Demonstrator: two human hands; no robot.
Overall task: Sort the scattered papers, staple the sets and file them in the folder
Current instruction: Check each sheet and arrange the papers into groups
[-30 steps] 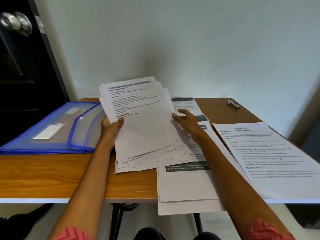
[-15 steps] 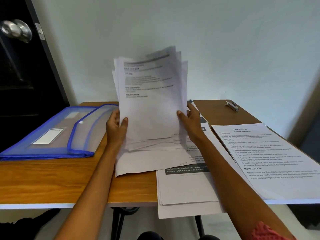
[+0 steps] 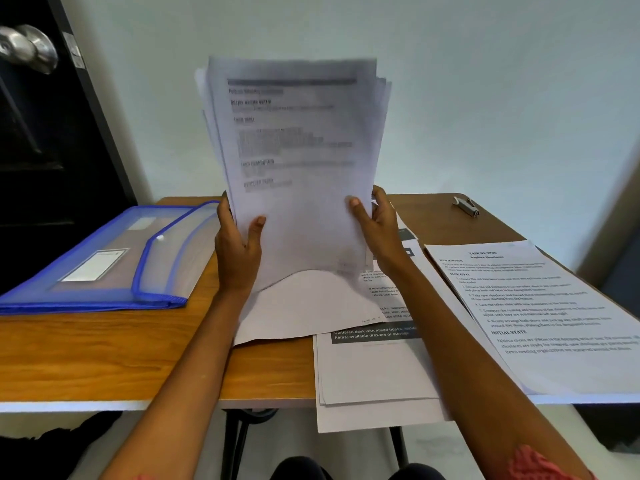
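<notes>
I hold a stack of printed papers (image 3: 294,161) upright over the middle of the wooden table (image 3: 104,351). My left hand (image 3: 237,247) grips its left lower edge and my right hand (image 3: 379,230) grips its right lower edge, thumbs on the front sheet. One sheet (image 3: 311,306) of the stack droops onto the table. A blue translucent folder (image 3: 104,258) lies flat at the left. A small stapler (image 3: 467,205) lies at the back right.
A second pile of papers (image 3: 374,375) hangs over the table's front edge in the middle. A third printed set (image 3: 540,306) lies at the right. A dark door with a metal knob (image 3: 27,46) stands at the far left.
Both hands lifted the stack from lying slanted on the table to upright, and it now stands higher and straighter than half a second ago.
</notes>
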